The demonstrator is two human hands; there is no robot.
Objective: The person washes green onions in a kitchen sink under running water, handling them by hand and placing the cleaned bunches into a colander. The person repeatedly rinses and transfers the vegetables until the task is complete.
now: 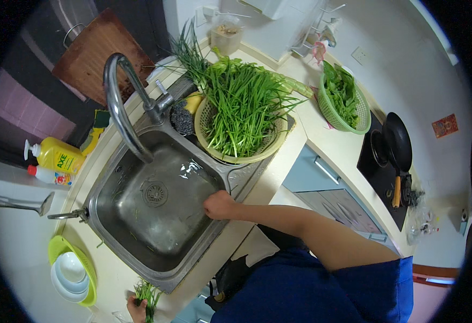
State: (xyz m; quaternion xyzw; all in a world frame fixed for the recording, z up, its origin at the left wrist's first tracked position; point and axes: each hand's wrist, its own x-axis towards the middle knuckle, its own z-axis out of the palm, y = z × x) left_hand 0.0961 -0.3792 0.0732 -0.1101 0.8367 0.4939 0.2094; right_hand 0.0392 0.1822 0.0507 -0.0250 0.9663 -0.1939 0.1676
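My left hand [136,309] is at the lower edge of the view, its fingers around a small bunch of green stalks [149,296] on the counter beside the sink. Over the near right side of the stainless steel sink [167,234], my right hand [220,205] makes a fist, and nothing shows in it. The basin has a round drain strainer [154,194], shallow water and a few green scraps. Behind the right hand, a pale yellow colander [274,147] on the drainboard holds a heap of long green chives [244,109].
A chrome faucet [116,101] arches over the basin. Left stand a yellow dish soap bottle [60,155], a white bottle [54,175] and white bowls [70,278] in a green basket [86,262]. Rightward are a green colander [345,121] of leaves and a black wok [397,137].
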